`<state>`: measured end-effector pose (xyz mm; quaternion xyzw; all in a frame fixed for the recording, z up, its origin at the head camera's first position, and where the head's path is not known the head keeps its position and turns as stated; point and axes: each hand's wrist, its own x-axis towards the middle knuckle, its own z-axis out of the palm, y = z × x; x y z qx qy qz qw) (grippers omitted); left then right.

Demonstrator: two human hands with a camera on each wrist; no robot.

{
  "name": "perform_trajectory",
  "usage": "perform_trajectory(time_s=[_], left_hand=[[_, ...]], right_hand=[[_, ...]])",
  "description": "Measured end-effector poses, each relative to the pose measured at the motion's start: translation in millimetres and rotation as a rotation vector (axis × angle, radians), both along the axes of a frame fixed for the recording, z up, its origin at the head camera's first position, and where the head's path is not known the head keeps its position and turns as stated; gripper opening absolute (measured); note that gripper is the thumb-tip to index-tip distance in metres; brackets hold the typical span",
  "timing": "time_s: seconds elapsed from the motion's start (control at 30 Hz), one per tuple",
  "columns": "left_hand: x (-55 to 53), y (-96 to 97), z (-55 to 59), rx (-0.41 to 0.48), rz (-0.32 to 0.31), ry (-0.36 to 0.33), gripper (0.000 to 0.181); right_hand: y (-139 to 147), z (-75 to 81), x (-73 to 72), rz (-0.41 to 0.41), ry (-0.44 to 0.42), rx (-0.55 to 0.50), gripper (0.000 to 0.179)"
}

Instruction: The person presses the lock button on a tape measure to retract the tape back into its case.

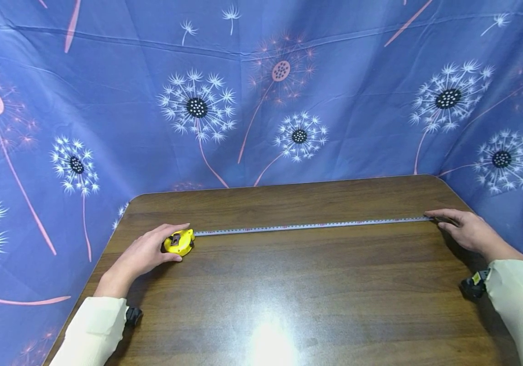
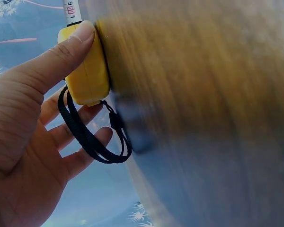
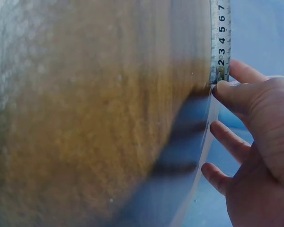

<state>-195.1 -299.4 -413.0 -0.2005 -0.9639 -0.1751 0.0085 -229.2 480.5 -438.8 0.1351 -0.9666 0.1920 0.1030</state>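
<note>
A yellow tape measure [image 1: 180, 243] sits at the left of the wooden table, gripped by my left hand [image 1: 149, 250] between thumb and fingers. In the left wrist view its black wrist strap [image 2: 87, 142] hangs in a loop below the case [image 2: 88, 78]. The white blade [image 1: 307, 226] is drawn out in a straight line across the table to the right. At its far end my right hand [image 1: 469, 231] pinches the tip between thumb and forefinger. Low numbers on the blade [image 3: 221, 38] show close to that thumb in the right wrist view; the other fingers are spread.
The brown wooden table [image 1: 288, 284] has rounded back corners and a bright glare spot near the front. A blue cloth [image 1: 252, 101] with dandelion prints hangs behind it and at both sides. Small black devices [image 1: 473, 285] are worn at both wrists.
</note>
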Motion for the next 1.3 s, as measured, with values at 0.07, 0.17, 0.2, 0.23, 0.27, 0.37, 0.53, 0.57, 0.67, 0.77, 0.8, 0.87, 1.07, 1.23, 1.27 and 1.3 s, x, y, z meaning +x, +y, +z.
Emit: perform_trajectory(time_s=[0.07,0.17,0.2,0.23,0.27,0.37,0.53,0.57,0.67,0.77,0.8,0.87,1.07,1.23,1.27,1.3], left_hand=[[0.0,-0.7,-0.6,0.000,-0.004,0.002,0.084],[1.1,-2.2,-0.9,-0.002,-0.005,0.004,0.085],[1.5,-2.8,-0.9,-0.003,-0.004,0.005,0.086],[2.0,-3.2,-0.8,-0.003,-0.005,0.005,0.086],[2.5,-3.7,-0.8,-0.003,-0.003,0.006,0.086],[3.0,-4.4,-0.7,-0.002,-0.004,0.011,0.086],[2.8,-3.9,0.1,-0.001,-0.011,0.013,0.086],[2.9,-3.9,0.3,0.000,-0.012,0.012,0.086],[3.8,-4.3,0.8,0.004,-0.013,0.007,0.087],[4.9,-4.6,1.2,0.010,-0.015,0.003,0.086],[5.1,-4.6,1.2,0.010,-0.017,0.004,0.086],[5.1,-4.7,1.0,0.011,-0.021,0.004,0.086],[5.4,-4.2,0.2,0.016,-0.024,0.006,0.086],[6.2,-3.5,-1.0,0.022,-0.020,0.000,0.086],[6.0,-3.7,-1.4,0.024,-0.022,0.001,0.086],[6.3,-3.6,-1.1,0.026,-0.023,0.002,0.087]], right_hand=[[0,1.4,0.1,-0.009,-0.029,-0.001,0.030],[-2,2.3,0.0,-0.013,-0.043,-0.007,0.029],[-3,2.2,-0.1,-0.012,-0.034,-0.008,0.029],[-3,1.9,-0.2,-0.002,-0.017,-0.013,0.029],[-4,1.5,-0.2,0.009,0.004,-0.021,0.029],[-6,0.2,-0.4,0.037,0.068,-0.042,0.030],[-7,0.2,0.1,0.037,0.096,-0.061,0.032],[-8,0.5,0.3,0.027,0.094,-0.062,0.031],[-9,2.0,0.6,-0.008,0.073,-0.058,0.029],[-10,3.9,0.8,-0.044,0.043,-0.058,0.028],[-11,4.5,1.0,-0.056,0.033,-0.056,0.028],[-11,6.0,1.7,-0.070,0.017,-0.059,0.029],[-9,8.7,3.6,-0.065,0.022,-0.061,0.031],[-7,10.6,5.4,-0.068,0.032,-0.054,0.030],[-7,11.1,5.7,-0.073,0.031,-0.055,0.030],[-7,11.6,6.1,-0.077,0.032,-0.057,0.030]])
